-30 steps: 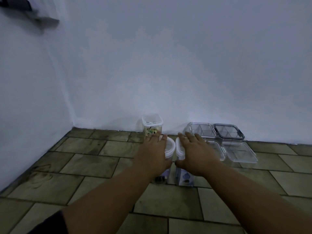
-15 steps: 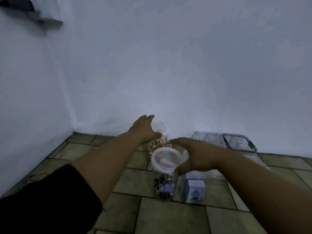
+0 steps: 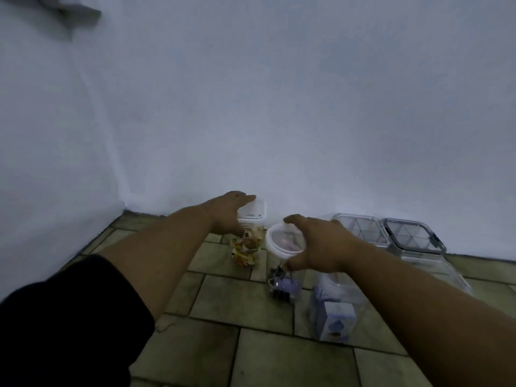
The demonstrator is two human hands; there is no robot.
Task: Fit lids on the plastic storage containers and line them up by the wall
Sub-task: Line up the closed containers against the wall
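A square-lidded clear container (image 3: 252, 213) with colourful contents stands by the wall. My left hand (image 3: 227, 216) reaches over it, fingers across the lid and thumb down its near side, gripping its top. To its right stands a round jar with a white lid (image 3: 279, 243) and binder clips inside. My right hand (image 3: 318, 244) spans that lid, index finger on the far rim and thumb on the near rim. A third clear container (image 3: 335, 314) holding a blue-and-white box stands under my right wrist, its top hidden.
Two flat compartment boxes (image 3: 360, 229) (image 3: 410, 236) lie against the wall at the right, with another flat clear box (image 3: 438, 275) in front of them. The floor is tiled (image 3: 223, 297). The walls meet in a corner (image 3: 125, 208) at the left.
My left hand has come down from above the square-lidded container onto its lid. My right hand stays on the round white lid. The view has tilted and drawn closer.
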